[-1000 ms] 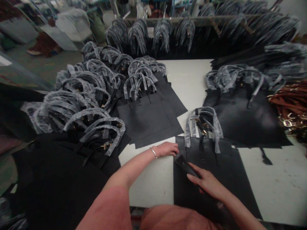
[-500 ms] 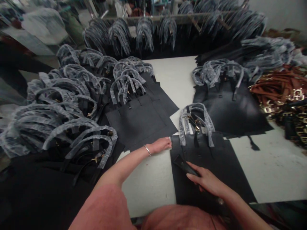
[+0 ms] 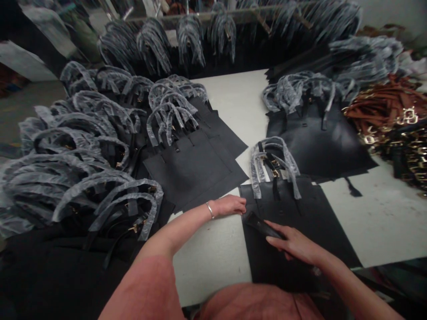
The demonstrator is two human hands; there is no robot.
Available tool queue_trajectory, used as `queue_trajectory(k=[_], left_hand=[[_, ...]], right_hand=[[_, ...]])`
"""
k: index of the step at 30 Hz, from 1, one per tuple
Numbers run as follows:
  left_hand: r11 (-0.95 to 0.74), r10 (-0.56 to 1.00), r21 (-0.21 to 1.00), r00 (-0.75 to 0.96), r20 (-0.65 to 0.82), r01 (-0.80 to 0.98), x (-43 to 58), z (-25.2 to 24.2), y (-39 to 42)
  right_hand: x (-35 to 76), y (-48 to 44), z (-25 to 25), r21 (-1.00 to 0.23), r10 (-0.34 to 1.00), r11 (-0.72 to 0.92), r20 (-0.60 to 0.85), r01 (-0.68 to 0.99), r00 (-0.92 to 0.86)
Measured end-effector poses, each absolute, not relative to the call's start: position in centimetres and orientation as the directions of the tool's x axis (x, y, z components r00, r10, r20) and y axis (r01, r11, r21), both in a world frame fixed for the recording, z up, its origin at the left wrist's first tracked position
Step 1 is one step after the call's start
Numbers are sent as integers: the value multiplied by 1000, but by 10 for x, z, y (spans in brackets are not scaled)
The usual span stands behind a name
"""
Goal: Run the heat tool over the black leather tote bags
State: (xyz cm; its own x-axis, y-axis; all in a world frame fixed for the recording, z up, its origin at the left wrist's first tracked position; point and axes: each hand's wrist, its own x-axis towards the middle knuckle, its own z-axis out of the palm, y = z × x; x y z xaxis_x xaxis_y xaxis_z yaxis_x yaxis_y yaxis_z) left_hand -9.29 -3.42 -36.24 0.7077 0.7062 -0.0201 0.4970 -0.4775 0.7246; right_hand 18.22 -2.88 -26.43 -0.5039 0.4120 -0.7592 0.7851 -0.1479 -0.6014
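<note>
The left hand (image 3: 228, 206) lies open on the white table (image 3: 210, 262), fingertips just touching a black leather bag (image 3: 280, 266). The right hand (image 3: 295, 244) is closed on a black strip (image 3: 263, 227) on that bag, below its plastic-wrapped handles (image 3: 273, 166).

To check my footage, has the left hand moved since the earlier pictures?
Yes, slightly: against the top corner of the black leather tote, the left hand has slid down its edge, toward the person, since half a second ago.
</note>
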Motion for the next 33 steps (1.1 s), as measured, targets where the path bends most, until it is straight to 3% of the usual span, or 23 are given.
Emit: queue_trajectory(k=[5,12,22,33], left_hand=[[-488,693,703,719,-49,518,-90,-360,-34],[-396,789,695,609,-77,601,-86,-359,-41],[-424,738,724,671,-73,544,-83,-360,-45],[-125,941,769,321,-110,627,-90,-366,-37]], right_hand=[[185,-33,-267,-590,445,-162,-759,791,-475],[184,-40,-263,-604,469,-177,-746,777,-473],[187,-43,-268,-622,478,-165,-729,766,-489],[190,-39,-272,-627,486,-153,-721,763,-494]])
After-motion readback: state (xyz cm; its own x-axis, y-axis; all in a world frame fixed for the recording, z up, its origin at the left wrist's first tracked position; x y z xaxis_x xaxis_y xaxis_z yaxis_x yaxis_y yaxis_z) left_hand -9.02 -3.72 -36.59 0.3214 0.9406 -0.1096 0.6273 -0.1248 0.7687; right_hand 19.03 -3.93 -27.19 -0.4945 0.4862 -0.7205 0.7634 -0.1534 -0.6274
